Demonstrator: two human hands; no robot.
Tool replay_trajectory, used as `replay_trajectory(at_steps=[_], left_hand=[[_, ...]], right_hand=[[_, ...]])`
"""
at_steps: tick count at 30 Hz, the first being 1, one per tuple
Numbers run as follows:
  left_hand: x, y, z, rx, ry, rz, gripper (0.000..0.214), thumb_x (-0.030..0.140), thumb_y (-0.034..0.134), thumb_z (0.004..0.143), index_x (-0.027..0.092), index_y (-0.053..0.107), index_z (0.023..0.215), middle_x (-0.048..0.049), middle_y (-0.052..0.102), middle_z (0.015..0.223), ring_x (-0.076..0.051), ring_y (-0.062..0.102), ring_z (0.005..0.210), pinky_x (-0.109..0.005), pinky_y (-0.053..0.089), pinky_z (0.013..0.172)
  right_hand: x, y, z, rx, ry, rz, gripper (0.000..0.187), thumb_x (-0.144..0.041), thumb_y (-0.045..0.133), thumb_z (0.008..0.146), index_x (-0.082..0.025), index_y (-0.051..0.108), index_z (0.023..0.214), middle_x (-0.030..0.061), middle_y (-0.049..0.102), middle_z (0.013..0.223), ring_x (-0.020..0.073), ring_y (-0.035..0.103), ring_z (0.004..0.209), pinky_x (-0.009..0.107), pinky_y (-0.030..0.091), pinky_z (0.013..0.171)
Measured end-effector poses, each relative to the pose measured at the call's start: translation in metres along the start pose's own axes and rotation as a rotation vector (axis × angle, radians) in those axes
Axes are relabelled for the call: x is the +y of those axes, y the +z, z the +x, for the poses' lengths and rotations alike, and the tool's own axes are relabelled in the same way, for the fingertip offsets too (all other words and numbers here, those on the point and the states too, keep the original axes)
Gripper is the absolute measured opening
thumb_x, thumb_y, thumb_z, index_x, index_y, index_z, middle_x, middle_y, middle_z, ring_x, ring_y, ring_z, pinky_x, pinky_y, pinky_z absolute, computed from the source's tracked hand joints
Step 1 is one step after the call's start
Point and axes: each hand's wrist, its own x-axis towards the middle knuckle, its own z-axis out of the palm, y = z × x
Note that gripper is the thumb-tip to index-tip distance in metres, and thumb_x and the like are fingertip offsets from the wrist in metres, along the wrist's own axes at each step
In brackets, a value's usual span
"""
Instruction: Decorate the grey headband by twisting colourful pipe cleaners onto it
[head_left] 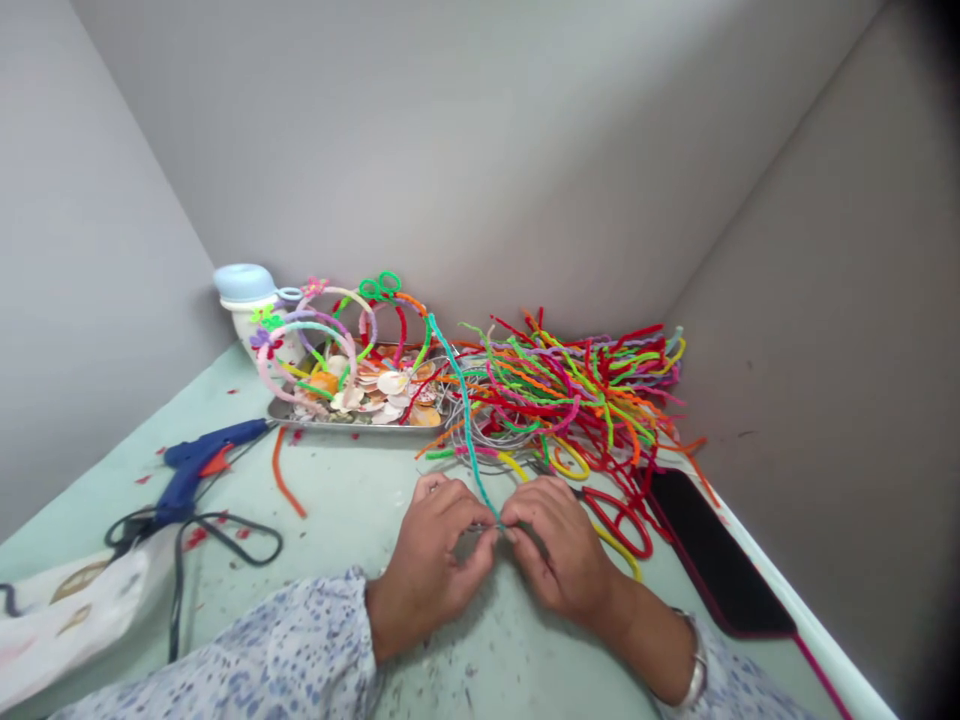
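My left hand (433,560) and my right hand (559,550) meet at the fingertips over the pale green table (352,500). Both pinch the lower end of a teal pipe cleaner (461,400), which rises from my fingers and curves up to the left. A thin grey wire also seems to sit between my fingertips, but it is too small to make out. A heap of pipe cleaners (577,395) in several colours lies just behind my hands.
A metal tray (352,420) with shells and pipe-cleaner hoops stands at the back left, beside a white jar with a blue lid (246,295). A blue glue gun (199,465) with a black cord lies left. A dark phone (712,555) and red-handled scissors (619,515) lie right. An orange pipe cleaner (285,485) lies loose.
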Motion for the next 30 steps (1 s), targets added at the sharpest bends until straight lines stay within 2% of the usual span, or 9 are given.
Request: replay_trajectory(at_steps=[13, 20, 30], left_hand=[[0.0013, 0.0015, -0.0014, -0.038, 0.061, 0.118, 0.010, 0.011, 0.054, 0.080, 0.018, 0.061, 0.081, -0.0018, 0.062, 0.074, -0.016, 0.054, 0.075, -0.036, 0.037, 0.080], [0.0009, -0.0003, -0.0012, -0.035, 0.082, 0.125, 0.008, 0.012, 0.055, 0.081, 0.018, 0.060, 0.084, -0.0011, 0.062, 0.076, -0.015, 0.054, 0.075, -0.035, 0.036, 0.080], [-0.0033, -0.0007, -0.0020, -0.088, 0.061, 0.109, 0.009, 0.012, 0.053, 0.083, 0.017, 0.060, 0.086, -0.0020, 0.060, 0.080, -0.016, 0.053, 0.079, -0.036, 0.035, 0.083]], right_hand=[[0.0020, 0.0037, -0.0044, -0.052, 0.014, -0.001, 0.011, -0.013, 0.041, 0.086, -0.019, 0.049, 0.091, 0.0064, 0.056, 0.081, 0.0217, 0.050, 0.079, 0.040, 0.039, 0.073], [0.0034, -0.0012, -0.0052, -0.058, 0.014, 0.056, 0.011, -0.017, 0.048, 0.087, -0.019, 0.050, 0.097, 0.0058, 0.059, 0.087, 0.0214, 0.051, 0.085, 0.039, 0.038, 0.079], [0.0061, 0.0014, -0.0047, -0.089, 0.016, 0.041, 0.010, -0.014, 0.049, 0.086, -0.019, 0.049, 0.095, 0.0054, 0.059, 0.085, 0.0212, 0.051, 0.083, 0.039, 0.037, 0.077]])
